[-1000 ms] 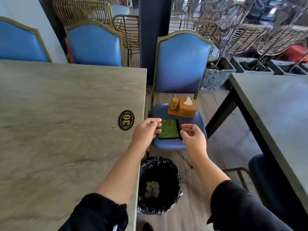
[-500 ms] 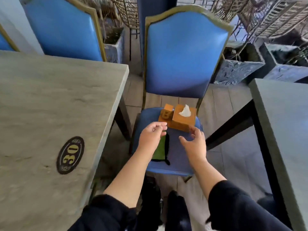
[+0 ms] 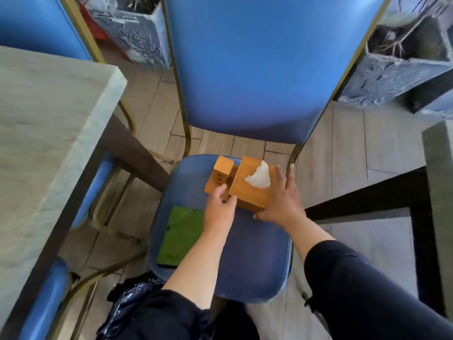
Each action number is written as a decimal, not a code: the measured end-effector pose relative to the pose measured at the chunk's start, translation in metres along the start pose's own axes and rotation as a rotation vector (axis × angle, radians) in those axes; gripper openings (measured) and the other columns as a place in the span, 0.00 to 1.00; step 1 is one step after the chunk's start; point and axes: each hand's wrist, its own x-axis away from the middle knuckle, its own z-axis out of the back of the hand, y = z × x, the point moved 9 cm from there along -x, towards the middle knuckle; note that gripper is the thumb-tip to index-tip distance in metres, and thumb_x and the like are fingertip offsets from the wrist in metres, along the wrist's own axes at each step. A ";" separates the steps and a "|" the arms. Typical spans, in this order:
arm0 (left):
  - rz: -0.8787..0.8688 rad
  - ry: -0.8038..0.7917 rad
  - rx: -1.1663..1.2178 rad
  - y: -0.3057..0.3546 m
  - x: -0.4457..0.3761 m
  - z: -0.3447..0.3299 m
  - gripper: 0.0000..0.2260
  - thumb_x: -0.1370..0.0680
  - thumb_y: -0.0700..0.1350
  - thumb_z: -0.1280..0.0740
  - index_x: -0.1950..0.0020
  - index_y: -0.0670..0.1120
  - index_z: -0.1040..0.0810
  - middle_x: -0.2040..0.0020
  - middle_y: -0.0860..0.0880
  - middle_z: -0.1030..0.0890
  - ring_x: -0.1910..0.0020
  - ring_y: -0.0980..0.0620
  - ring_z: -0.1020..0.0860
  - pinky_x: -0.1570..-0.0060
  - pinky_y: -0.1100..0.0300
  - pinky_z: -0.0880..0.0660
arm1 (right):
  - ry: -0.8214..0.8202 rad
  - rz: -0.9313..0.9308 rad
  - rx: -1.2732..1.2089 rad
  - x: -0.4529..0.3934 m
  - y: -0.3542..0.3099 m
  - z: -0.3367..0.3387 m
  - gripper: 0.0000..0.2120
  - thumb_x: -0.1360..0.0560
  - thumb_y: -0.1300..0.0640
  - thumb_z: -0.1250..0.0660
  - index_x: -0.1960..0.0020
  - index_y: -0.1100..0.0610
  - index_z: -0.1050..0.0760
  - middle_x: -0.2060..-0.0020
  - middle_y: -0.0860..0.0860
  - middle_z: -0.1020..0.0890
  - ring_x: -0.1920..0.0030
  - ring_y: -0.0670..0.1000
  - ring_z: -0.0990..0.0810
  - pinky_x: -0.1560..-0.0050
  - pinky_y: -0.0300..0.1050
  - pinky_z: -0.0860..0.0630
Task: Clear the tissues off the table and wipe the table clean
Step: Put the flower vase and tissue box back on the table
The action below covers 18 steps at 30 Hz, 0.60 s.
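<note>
At the back edge of the blue padded chair seat (image 3: 257, 253), your left hand (image 3: 219, 209) curls its fingers on the near corner of the brown wooden tissue box (image 3: 247, 195). Your right hand (image 3: 282, 202) presses straight, spread fingers on its right side, probably to lift it level. The flat green cloth (image 3: 181, 236) lies at the seat's left edge.

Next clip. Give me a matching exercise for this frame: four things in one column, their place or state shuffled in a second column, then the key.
1. green cloth
2. white tissue
3. left hand
4. right hand

A. pokes out of the top of the wooden tissue box
B. fingers spread against the box's right side
C. lies flat on the blue chair seat
D. pinches the box's near edge

Pairs: 1-C, 2-A, 3-D, 4-B
</note>
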 end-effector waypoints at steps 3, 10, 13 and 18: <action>0.028 0.006 -0.081 -0.009 -0.015 -0.008 0.20 0.21 0.49 0.36 0.30 0.50 0.32 0.33 0.51 0.27 0.36 0.52 0.28 0.40 0.59 0.31 | -0.020 0.065 0.023 -0.013 0.001 -0.004 0.64 0.42 0.51 0.19 0.24 0.46 0.63 0.26 0.48 0.69 0.24 0.60 0.54 0.31 0.59 0.36; 0.041 0.019 -0.030 -0.013 -0.018 -0.012 0.19 0.22 0.49 0.35 0.32 0.54 0.31 0.36 0.53 0.25 0.36 0.52 0.28 0.36 0.52 0.29 | 0.051 0.093 -0.102 -0.012 -0.002 0.000 0.57 0.41 0.56 0.20 0.26 0.47 0.56 0.26 0.49 0.56 0.29 0.60 0.40 0.42 0.52 0.26; 0.023 0.049 -0.008 -0.007 -0.010 -0.001 0.17 0.22 0.47 0.35 0.34 0.54 0.29 0.37 0.53 0.25 0.37 0.52 0.28 0.38 0.53 0.29 | 0.096 0.114 -0.159 0.003 -0.012 0.006 0.55 0.41 0.56 0.20 0.27 0.46 0.54 0.27 0.49 0.54 0.30 0.59 0.39 0.46 0.48 0.27; -0.047 0.059 0.064 0.015 0.027 0.033 0.15 0.23 0.45 0.34 0.36 0.56 0.27 0.41 0.55 0.23 0.40 0.54 0.26 0.37 0.51 0.27 | 0.196 0.133 -0.239 0.053 -0.043 0.027 0.54 0.43 0.54 0.19 0.29 0.42 0.52 0.28 0.45 0.52 0.31 0.57 0.37 0.48 0.47 0.24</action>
